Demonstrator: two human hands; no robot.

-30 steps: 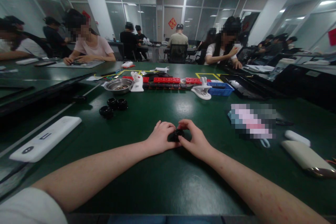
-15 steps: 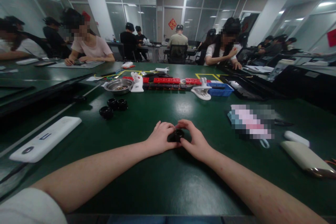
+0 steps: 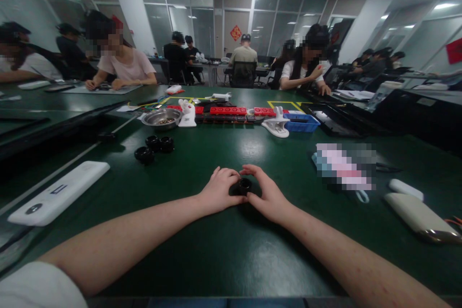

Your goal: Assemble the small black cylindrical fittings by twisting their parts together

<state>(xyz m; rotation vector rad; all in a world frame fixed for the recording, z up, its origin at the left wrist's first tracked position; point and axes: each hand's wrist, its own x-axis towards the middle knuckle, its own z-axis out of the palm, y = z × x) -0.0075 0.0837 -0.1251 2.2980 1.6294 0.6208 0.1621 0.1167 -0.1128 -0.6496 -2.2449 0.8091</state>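
A small black round part (image 3: 245,185) with an opening in its top sits on the green table (image 3: 202,255) in front of me. My left hand (image 3: 221,187) holds it from the left, thumb along its near side and fingers curled behind. From the right, my right hand (image 3: 266,193) curves around it, with the thumb at its near edge and the fingers arched over the far side. Several similar black round parts (image 3: 144,154) stand in a cluster farther left.
Behind the parts are a metal bowl (image 3: 161,119) of small pieces, red blocks (image 3: 228,110), white clamps (image 3: 276,125) and a blue tray (image 3: 303,124). A white device (image 3: 59,195) lies at left; a beige power bank (image 3: 420,216) is at right. People (image 3: 124,65) sit across the table.
The view has shifted very slightly. Both hands stay around the black round part with almost no visible movement.
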